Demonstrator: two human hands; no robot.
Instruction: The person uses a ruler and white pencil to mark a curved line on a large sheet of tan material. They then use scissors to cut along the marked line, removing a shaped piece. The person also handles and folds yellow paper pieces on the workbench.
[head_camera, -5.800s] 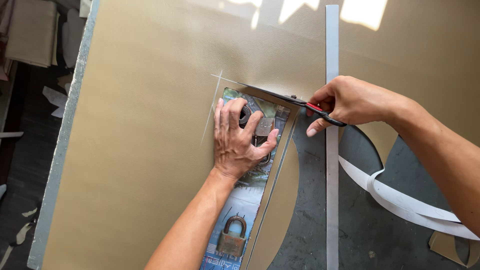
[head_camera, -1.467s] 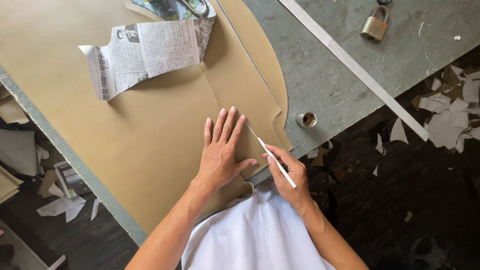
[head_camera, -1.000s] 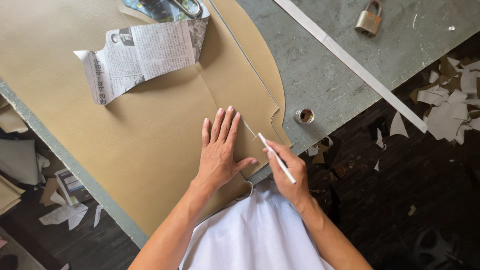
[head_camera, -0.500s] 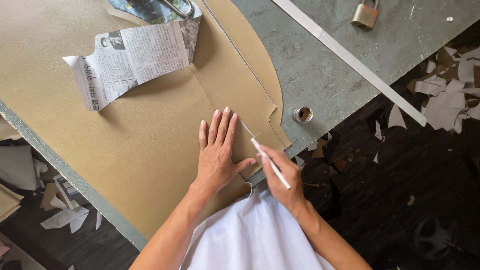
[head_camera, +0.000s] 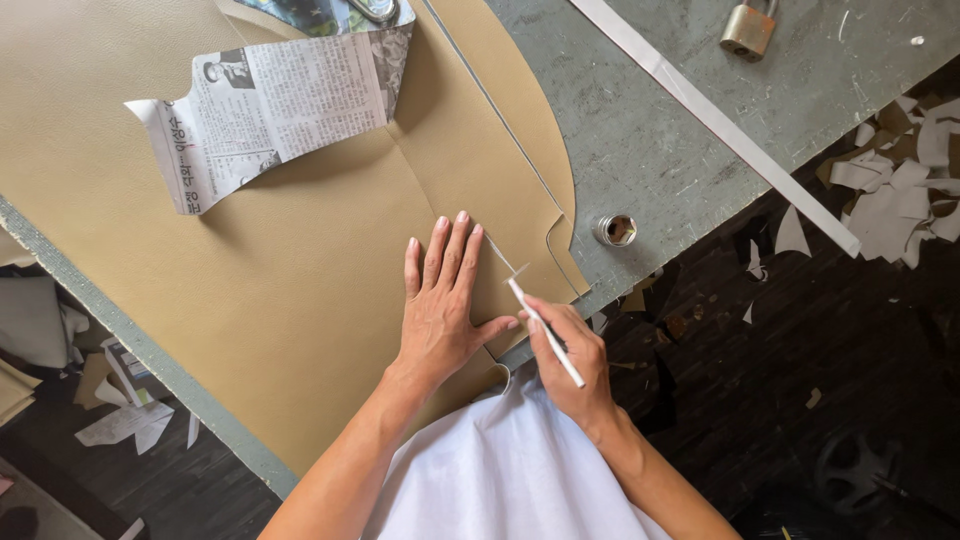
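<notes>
Below, grey worktable (head_camera: 700, 170), tan sheet (head_camera: 250, 300); dark floor (head_camera: 800, 400), seemingly paper scraps (head_camera: 890, 200).

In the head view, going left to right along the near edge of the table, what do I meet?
Left hand flat on the tan sheet → white marking pen in the right hand → small metal cap on the grey tabletop → long white strip → pale offcuts on the floor.

The left hand (head_camera: 440, 310) is laid flat, palm down, fingers together and extended, thumb spread toward the right. The right hand (head_camera: 570, 360) is curled in a writing grip just beside that thumb, both forearms bare.
</notes>
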